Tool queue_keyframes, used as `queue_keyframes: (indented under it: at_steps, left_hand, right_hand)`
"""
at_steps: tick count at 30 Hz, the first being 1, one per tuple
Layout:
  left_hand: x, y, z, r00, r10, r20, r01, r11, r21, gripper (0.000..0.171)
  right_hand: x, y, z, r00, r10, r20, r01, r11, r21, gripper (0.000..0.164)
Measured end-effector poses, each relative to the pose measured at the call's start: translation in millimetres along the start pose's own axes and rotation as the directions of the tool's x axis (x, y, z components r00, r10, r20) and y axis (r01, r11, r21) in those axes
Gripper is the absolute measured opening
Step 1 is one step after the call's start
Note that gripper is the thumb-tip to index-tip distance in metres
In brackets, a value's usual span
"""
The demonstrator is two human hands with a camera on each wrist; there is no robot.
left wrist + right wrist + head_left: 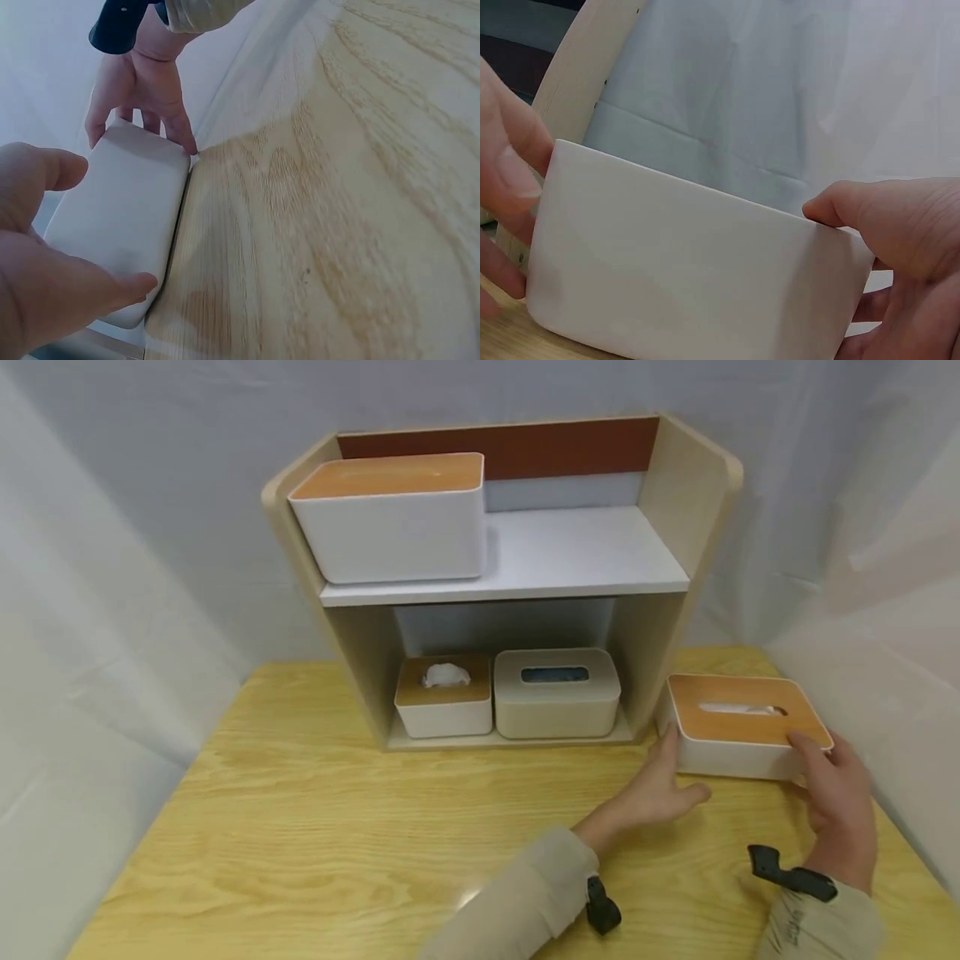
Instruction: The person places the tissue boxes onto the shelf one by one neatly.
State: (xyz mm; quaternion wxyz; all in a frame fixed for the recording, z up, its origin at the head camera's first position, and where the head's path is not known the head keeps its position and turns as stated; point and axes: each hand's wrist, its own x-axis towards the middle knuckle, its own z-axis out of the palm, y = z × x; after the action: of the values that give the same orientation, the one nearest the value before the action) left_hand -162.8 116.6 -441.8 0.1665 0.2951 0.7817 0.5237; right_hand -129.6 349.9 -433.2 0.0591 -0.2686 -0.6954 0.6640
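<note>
A white tissue box (pixel 738 758) with an orange wood-look lid stands on the table at the right, beside the shelf unit. My right hand (pixel 842 789) grips its right end, thumb on the top edge and fingers round the side, as the right wrist view also shows. At the opposite end, the fingers of my left hand (pixel 654 792) touch the box's side; the thumb sticks out, away from the front wall. In the left wrist view, the plain white side of the tissue box (pixel 131 199) lies between both hands. Part of the left fingers is hidden behind the box.
A two-level shelf unit (pixel 697 485) stands at the back. A large white box with an orange lid (pixel 390 539) sits at upper left. Below are a small brown-lidded tissue box (pixel 446 720) and a beige tissue box (pixel 555 718). A pale curtain (pixel 885 568) borders the wooden table (pixel 315 827).
</note>
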Motion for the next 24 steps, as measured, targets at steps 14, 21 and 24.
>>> queue_keyframes:
  at_steps: [14, 21, 24]
  left_hand:
    - [-20.7, 18.8, 10.9, 0.993, -0.111, 0.049, 0.109, 0.993, 0.040, 0.099]
    - [-35.3, 26.6, 13.6, 0.997, -0.052, 0.058, 0.045, 0.993, 0.110, 0.102]
    - [-40.6, 30.5, 14.0, 0.997, -0.025, 0.073, 0.015, 0.992, 0.129, 0.103]
  right_hand:
    - [-5.8, -5.1, -11.9, 0.996, 0.083, -0.025, -0.077, 0.983, 0.166, 0.072]
    - [-14.3, -15.3, -9.6, 0.997, 0.044, -0.059, -0.035, 0.988, 0.149, 0.070]
    - [-18.3, -19.7, -10.5, 0.997, 0.024, -0.077, -0.017, 0.996, 0.093, 0.071]
